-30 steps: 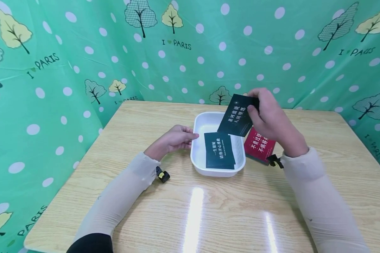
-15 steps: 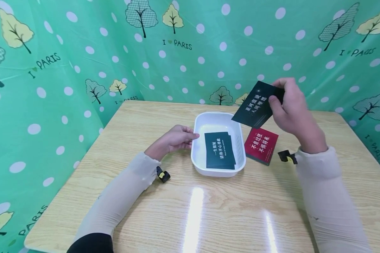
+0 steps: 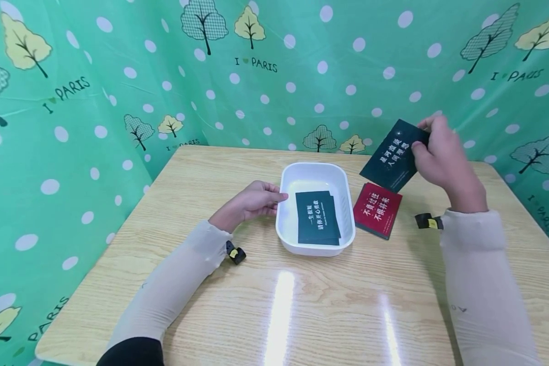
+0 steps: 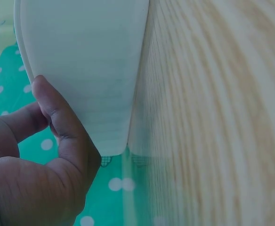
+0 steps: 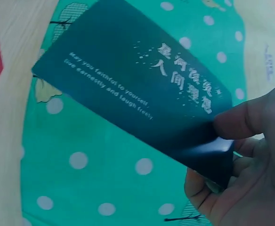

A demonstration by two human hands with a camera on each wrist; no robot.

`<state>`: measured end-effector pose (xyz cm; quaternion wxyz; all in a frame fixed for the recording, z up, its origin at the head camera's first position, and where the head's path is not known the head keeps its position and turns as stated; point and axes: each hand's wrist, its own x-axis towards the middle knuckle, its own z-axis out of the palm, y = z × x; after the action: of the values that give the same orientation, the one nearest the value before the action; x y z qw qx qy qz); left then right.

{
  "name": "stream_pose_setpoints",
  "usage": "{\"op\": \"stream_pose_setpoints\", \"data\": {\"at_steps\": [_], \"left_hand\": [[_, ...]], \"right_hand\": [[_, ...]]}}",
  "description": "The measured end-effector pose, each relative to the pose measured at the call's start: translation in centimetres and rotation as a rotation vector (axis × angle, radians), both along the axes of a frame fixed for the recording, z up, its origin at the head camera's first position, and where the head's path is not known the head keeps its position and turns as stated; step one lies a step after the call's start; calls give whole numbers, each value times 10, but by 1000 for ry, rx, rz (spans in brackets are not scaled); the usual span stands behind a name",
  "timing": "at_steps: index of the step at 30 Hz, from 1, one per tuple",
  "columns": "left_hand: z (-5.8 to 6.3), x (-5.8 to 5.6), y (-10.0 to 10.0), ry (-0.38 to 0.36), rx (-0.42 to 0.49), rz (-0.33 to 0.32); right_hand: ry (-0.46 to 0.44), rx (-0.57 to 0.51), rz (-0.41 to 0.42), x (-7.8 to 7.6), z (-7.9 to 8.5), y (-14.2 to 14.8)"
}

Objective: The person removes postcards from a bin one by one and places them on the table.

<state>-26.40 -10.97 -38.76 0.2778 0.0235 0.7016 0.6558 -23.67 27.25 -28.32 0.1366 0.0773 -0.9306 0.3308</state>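
My right hand (image 3: pixel 444 150) pinches a dark teal card (image 3: pixel 393 156) with white lettering, thumb on its printed face. In the right wrist view the same card (image 5: pixel 123 84) is tilted, with the fingers behind its near end. The card is up behind a small stack of cards with a red one (image 3: pixel 377 209) on top. A white plastic basket (image 3: pixel 313 175) stands to the left, with dark teal cards (image 3: pixel 317 218) lying flat in it. My left hand (image 3: pixel 256 200) grips the basket's left rim. The left wrist view shows the thumb at the basket's outer wall (image 4: pixel 85 70).
The light wooden table (image 3: pixel 238 305) carries all of this, with glare streaks near its front. Behind and to the left hangs a green dotted curtain (image 3: pixel 265 96) with tree prints.
My right hand has moved right, away from above the basket, carrying the teal card, and the red card has come into full view. My left hand has stayed on the rim.
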Motion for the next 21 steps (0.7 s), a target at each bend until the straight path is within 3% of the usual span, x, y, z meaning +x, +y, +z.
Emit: {"op": "stream_pose_setpoints", "data": {"at_steps": [12, 21], "left_hand": [[-1, -1, -1, -3, 15, -4], [-1, -2, -1, -2, 26, -4]], "right_hand": [[-172, 77, 90, -21, -30, 11], [-385, 115, 181, -30, -51, 8]]}}
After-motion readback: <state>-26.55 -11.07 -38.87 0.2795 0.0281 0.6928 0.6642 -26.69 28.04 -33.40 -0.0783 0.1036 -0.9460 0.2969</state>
